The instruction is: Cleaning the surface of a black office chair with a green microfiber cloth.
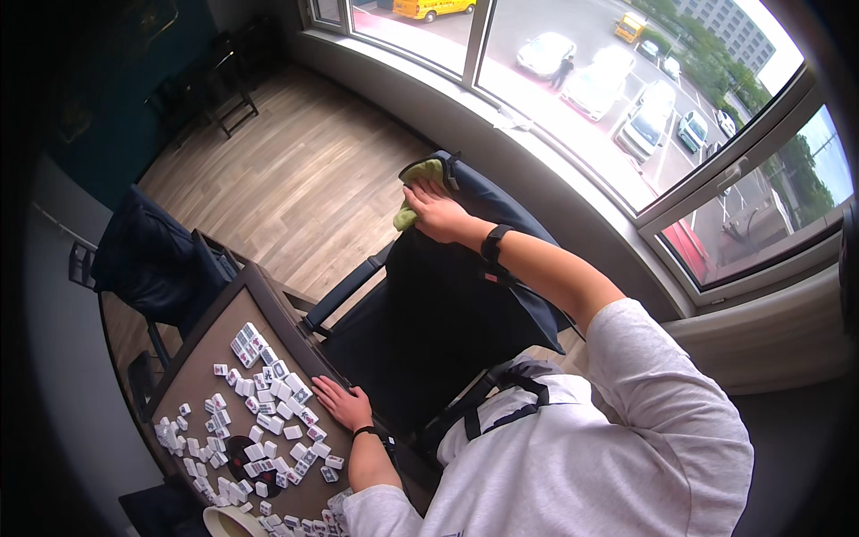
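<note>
A green cloth [405,218] lies under my right hand [435,209], which presses it against the top corner of the backrest of a dark folding chair [463,295]. Part of the cloth hangs past the edge by my fingers. My left hand [343,403] rests flat, fingers a little apart, on the dark rim of a mahjong table [322,356]. Beside it, many white mahjong tiles [293,431] lie scattered on the brown tabletop.
Another dark chair [151,262] stands at the table's far left side. A pale bowl-like container [231,522] is at the lower edge. The windowsill [557,151] runs behind the chair. More chairs [215,94] stand at the far wall, past the wood floor [288,154].
</note>
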`<move>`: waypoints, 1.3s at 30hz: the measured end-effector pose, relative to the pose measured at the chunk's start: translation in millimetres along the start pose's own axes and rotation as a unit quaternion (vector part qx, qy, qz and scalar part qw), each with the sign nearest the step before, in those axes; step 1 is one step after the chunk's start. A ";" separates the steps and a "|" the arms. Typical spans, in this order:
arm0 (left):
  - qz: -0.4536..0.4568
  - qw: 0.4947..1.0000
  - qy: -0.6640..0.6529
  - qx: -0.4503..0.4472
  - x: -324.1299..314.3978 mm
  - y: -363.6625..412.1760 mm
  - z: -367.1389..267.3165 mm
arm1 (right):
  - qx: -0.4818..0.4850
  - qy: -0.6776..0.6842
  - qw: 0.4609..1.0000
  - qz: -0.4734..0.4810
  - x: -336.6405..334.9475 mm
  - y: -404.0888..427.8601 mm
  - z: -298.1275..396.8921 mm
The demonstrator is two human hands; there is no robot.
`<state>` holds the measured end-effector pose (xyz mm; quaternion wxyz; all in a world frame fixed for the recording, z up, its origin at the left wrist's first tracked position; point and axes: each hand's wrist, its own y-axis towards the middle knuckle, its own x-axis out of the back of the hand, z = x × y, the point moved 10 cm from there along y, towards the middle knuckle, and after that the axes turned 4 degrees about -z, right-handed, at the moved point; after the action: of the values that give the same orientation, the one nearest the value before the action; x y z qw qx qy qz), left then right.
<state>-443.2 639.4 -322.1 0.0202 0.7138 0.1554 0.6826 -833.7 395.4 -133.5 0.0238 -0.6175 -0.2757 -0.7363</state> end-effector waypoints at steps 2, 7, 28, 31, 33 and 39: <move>0.000 1.000 0.002 -0.001 0.1 -0.1 0.1 | 0.020 -0.015 0.999 0.033 -13.9 4.4 0.6; 0.003 1.000 0.005 0.000 -5.3 -2.5 2.3 | 0.045 -0.066 0.989 0.128 -26.2 -4.9 6.1; -0.014 1.000 0.001 -0.018 -9.8 -9.6 0.6 | 0.082 -0.036 0.972 0.215 112.3 -319.0 99.6; -0.015 1.000 0.002 -0.024 -9.1 -8.9 -4.7 | 0.031 -0.032 0.977 0.211 131.4 -336.4 102.0; -0.012 1.000 0.006 -0.019 -10.1 -12.1 -0.2 | 0.039 -0.048 0.980 0.192 126.4 -350.0 99.6; -0.023 0.999 0.039 -0.006 -5.6 0.4 -7.1 | 0.066 -0.109 0.971 0.203 123.0 -340.7 99.8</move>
<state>-450.2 636.4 -326.9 0.0345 0.6828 0.1683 0.7101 -901.2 764.9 -139.9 0.1836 -0.7344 -0.1934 -0.6241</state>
